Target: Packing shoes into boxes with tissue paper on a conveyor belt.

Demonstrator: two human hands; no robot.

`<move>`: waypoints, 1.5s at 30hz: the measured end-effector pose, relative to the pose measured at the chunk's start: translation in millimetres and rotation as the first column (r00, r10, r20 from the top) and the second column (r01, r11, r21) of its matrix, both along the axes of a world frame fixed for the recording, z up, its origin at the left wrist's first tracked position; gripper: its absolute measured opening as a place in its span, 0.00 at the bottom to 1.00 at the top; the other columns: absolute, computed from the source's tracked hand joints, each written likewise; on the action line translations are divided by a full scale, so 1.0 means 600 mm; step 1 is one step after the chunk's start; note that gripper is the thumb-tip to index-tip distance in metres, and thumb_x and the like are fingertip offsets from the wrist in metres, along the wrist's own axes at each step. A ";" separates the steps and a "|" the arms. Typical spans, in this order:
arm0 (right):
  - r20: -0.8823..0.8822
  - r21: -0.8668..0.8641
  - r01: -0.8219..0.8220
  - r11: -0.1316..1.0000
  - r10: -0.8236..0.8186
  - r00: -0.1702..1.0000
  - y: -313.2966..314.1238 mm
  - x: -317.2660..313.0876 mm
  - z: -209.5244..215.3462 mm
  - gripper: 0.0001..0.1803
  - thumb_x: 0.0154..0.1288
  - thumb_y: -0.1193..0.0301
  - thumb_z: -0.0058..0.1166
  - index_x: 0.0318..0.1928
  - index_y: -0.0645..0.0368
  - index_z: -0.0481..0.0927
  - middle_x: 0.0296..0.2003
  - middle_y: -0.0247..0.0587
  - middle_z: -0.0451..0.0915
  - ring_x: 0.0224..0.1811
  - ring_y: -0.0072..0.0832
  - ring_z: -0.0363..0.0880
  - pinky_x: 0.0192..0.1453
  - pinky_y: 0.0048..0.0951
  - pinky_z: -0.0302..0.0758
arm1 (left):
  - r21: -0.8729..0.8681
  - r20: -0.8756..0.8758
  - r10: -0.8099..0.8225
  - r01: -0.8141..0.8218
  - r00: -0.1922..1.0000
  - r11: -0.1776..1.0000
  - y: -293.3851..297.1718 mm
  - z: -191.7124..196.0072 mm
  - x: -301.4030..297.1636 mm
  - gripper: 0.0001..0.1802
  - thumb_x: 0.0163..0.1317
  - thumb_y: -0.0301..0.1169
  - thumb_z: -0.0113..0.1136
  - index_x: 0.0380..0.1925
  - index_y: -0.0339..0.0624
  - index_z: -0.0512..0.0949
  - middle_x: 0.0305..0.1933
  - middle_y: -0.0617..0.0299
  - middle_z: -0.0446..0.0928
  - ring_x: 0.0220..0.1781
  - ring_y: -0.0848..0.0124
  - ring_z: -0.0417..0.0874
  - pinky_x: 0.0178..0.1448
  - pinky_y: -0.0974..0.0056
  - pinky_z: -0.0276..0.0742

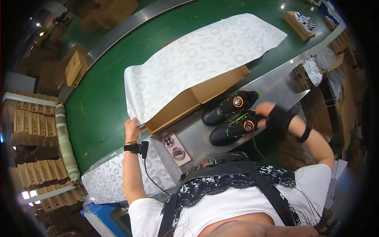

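Along the near edge of the green belt (98, 98), head view: L hand (132, 129) pinches the near-left corner of patterned white paper (197, 55), prob. so it lies spread over the open cardboard box (177, 106). Black shoes (226, 135) sit side by side on the metal ledge (272, 85), just off the box's near side, prob. for easy reach; R hand (272, 114), blurred, is at the nearer one's collar, fingers bent, can't tell if gripping. Pink phone (182, 158) lies L of them.
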State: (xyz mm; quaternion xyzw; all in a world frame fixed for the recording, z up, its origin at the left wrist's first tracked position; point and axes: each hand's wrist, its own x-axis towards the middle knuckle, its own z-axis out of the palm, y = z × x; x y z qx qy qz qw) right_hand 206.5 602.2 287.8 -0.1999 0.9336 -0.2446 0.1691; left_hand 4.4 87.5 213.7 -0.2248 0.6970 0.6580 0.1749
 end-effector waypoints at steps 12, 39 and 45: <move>-0.111 -0.020 0.181 0.983 -0.182 0.977 -0.128 0.009 0.008 0.34 0.31 0.64 0.65 0.46 0.52 0.68 0.34 0.41 0.72 0.34 0.37 0.75 0.35 0.35 0.71 | -0.193 -0.214 -0.055 0.013 0.975 0.981 0.081 -0.034 0.022 0.08 0.56 0.29 0.43 0.25 0.33 0.64 0.28 0.55 0.69 0.25 0.67 0.74 0.31 0.49 0.79; 0.525 -0.167 -0.085 0.982 0.162 0.836 -0.229 -0.150 0.061 0.22 0.48 0.76 0.51 0.48 0.59 0.67 0.40 0.45 0.73 0.37 0.32 0.75 0.40 0.29 0.71 | -0.206 -0.481 0.083 -0.205 0.873 0.957 0.057 0.038 0.123 0.10 0.62 0.30 0.40 0.27 0.34 0.56 0.20 0.60 0.63 0.17 0.69 0.76 0.17 0.68 0.72; 0.486 0.664 -0.261 0.700 -0.139 0.863 -0.106 -0.016 0.075 0.25 0.51 0.68 0.49 0.51 0.60 0.64 0.45 0.49 0.71 0.51 0.39 0.67 0.56 0.39 0.59 | 0.002 -0.422 0.142 -0.155 0.896 0.988 0.055 0.044 0.105 0.10 0.63 0.30 0.37 0.29 0.34 0.57 0.28 0.59 0.63 0.26 0.73 0.73 0.25 0.67 0.80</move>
